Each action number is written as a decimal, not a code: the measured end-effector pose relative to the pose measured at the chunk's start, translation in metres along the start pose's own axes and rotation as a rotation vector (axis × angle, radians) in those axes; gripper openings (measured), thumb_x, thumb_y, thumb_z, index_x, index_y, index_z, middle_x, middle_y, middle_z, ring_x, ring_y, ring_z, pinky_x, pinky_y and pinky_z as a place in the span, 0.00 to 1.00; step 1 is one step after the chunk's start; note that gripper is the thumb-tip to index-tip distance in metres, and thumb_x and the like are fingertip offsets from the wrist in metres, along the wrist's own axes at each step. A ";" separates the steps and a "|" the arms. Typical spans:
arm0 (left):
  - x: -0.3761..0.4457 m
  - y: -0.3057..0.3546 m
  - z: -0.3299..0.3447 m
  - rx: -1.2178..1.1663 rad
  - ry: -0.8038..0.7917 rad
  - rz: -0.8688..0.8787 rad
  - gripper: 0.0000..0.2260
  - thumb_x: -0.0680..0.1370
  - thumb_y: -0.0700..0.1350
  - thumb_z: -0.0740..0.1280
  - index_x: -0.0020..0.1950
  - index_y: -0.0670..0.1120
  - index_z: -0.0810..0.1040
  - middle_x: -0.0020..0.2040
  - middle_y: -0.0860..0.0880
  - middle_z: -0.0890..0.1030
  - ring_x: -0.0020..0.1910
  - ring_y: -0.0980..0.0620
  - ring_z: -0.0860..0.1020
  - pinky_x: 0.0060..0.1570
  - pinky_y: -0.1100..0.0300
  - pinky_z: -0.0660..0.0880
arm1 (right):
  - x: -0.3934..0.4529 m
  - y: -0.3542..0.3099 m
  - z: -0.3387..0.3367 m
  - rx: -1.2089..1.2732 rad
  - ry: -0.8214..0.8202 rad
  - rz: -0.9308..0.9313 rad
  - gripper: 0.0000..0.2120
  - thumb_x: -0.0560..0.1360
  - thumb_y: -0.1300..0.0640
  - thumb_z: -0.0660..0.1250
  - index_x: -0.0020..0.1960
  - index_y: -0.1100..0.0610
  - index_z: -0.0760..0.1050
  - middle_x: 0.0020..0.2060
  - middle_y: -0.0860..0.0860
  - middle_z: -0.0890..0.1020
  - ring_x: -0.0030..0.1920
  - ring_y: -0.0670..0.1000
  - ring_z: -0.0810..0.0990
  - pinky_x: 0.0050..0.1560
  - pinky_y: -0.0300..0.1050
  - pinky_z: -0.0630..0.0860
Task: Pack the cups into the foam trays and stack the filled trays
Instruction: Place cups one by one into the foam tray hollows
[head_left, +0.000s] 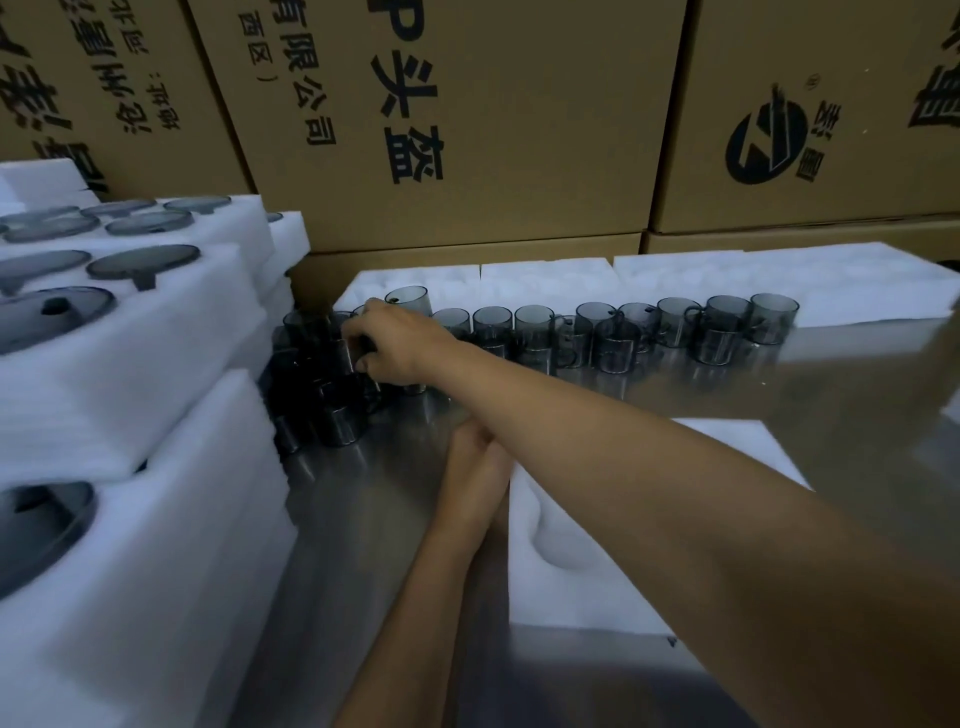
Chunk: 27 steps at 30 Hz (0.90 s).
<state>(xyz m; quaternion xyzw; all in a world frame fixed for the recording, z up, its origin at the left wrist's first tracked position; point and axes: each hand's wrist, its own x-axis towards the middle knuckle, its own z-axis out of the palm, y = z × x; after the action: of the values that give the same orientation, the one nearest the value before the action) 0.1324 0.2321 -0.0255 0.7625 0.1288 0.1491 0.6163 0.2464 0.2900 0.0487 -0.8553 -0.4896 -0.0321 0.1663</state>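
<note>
The right hand (395, 343) curls its fingers round a smoky grey glass cup (340, 353) near the steel counter's (779, 395) far-left corner; the left hand (475, 457) touches the white foam tray's (571, 587) edge, its finger state hidden

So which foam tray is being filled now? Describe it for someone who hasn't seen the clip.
Start at the steel table in front of the cardboard boxes. Nearer than the row of smoky glass cups, a single white foam tray lies flat under the crossed forearms, the left hand at its edge. Unlike the stacked trays on the left, its visible pocket is empty.
</note>
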 end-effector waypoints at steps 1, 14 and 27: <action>0.004 -0.008 -0.002 0.046 -0.003 0.018 0.13 0.82 0.34 0.57 0.64 0.30 0.72 0.46 0.49 0.79 0.36 0.69 0.77 0.38 0.76 0.71 | -0.002 -0.001 -0.002 0.005 0.028 -0.008 0.14 0.76 0.58 0.67 0.62 0.54 0.76 0.59 0.56 0.73 0.60 0.59 0.75 0.49 0.50 0.73; -0.005 0.007 -0.002 -0.230 -0.026 -0.058 0.06 0.77 0.46 0.67 0.47 0.49 0.84 0.45 0.48 0.86 0.46 0.51 0.84 0.45 0.57 0.79 | -0.152 0.006 -0.099 0.108 0.126 -0.029 0.05 0.75 0.57 0.72 0.49 0.56 0.78 0.48 0.47 0.72 0.48 0.46 0.73 0.49 0.46 0.70; -0.019 0.011 0.005 -0.243 -0.025 0.011 0.07 0.77 0.37 0.67 0.46 0.44 0.85 0.49 0.46 0.86 0.46 0.52 0.81 0.51 0.56 0.77 | -0.214 0.101 -0.074 -0.050 -0.013 0.549 0.05 0.73 0.60 0.68 0.39 0.54 0.75 0.41 0.52 0.77 0.48 0.57 0.79 0.47 0.46 0.76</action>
<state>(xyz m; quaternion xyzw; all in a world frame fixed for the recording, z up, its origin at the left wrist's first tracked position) 0.1165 0.2184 -0.0171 0.6845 0.0981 0.1575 0.7050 0.2290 0.0432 0.0465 -0.9600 -0.2397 0.0073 0.1446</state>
